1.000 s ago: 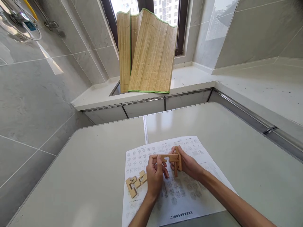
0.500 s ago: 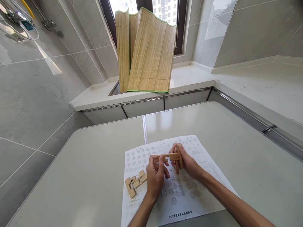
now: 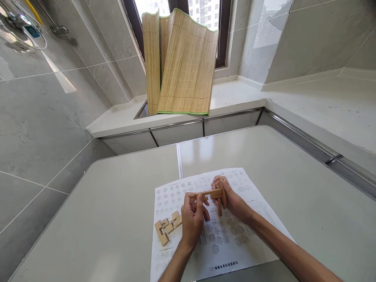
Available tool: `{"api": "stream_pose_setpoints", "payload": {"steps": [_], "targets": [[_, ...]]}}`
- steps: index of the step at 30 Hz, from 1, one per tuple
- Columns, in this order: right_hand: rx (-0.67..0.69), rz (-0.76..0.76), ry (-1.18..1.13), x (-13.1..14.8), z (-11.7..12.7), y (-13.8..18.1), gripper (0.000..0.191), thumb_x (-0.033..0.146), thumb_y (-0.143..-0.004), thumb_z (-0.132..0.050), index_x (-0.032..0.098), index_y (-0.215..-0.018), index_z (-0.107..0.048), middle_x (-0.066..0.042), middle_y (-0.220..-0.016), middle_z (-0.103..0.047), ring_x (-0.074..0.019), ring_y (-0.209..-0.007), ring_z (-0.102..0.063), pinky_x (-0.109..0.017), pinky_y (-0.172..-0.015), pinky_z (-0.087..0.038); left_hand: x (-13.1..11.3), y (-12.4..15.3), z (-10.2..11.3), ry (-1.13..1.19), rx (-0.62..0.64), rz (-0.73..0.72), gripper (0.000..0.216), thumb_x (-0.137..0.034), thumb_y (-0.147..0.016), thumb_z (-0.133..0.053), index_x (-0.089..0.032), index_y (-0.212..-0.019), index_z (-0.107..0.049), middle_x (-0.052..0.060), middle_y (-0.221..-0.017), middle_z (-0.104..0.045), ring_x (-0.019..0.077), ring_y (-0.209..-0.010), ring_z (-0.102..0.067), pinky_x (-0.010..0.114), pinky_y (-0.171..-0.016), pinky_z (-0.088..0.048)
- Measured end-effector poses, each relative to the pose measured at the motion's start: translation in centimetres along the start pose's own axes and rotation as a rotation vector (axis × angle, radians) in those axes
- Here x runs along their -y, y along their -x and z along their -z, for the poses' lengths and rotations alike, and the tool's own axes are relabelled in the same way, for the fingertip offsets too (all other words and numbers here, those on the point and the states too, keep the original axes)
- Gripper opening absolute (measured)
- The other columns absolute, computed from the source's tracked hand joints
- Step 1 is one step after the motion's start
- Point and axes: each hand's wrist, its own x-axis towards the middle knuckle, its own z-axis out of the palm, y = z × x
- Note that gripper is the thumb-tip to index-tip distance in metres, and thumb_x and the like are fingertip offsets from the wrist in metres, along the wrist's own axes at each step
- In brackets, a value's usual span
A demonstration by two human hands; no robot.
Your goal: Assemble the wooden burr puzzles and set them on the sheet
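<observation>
Here, 2 crossed notched light wooden puzzle bars (image 3: 214, 194) are grasped above the printed paper sheet (image 3: 229, 246) by the left hand (image 3: 192, 221) and right hand (image 3: 232, 199).

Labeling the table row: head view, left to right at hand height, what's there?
Loose wooden pieces → left hand → horizontal wooden bar → right hand, all over the printed sheet.

Pale matt wood puzzle bars (image 3: 212, 194); printed paper sheet (image 3: 223, 243); glossy smooth table (image 3: 117, 219).

One head-worn view — looking forward and down, close over the table (image 3: 117, 203) — window (image 3: 205, 11) beyond.
</observation>
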Motion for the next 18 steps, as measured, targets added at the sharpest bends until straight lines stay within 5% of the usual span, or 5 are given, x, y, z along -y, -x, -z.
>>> {"api": "stream_pose_setpoints", "payload": {"steps": [8,18], "targets": [[0.015,-0.027,-0.114,0.47,-0.25,0.08,0.04,0.069,-0.102,-0.047,0.031,-0.109,-0.059,0.001,-0.095,-0.053,-0.0152,-0.069,-0.051,-0.031,-0.07,-0.05,-0.33,0.03,0.32,-0.036,0.057,-0.05,0.032,-0.051,-0.105,-0.053,-0.021,-0.096,-0.051,0.0,-0.081,-0.07,0.0072,-0.045,-0.057,0.019,-0.046,-0.045],[-0.014,-0.002,0.064,-0.09,0.1,0.11,0.047,0.073,-0.103,-0.04,0.029,-0.106,-0.055,0.002,-0.083,-0.054,-0.0169,-0.065,-0.052,-0.032,-0.069,-0.049,-0.19,0.0,0.36,-0.015,0.057,-0.032,0.034,-0.053,-0.104,-0.054,-0.021,-0.093,-0.05,0.001,-0.082,-0.072,0.0077,-0.045,-0.056,0.02,-0.047,-0.045]]}}
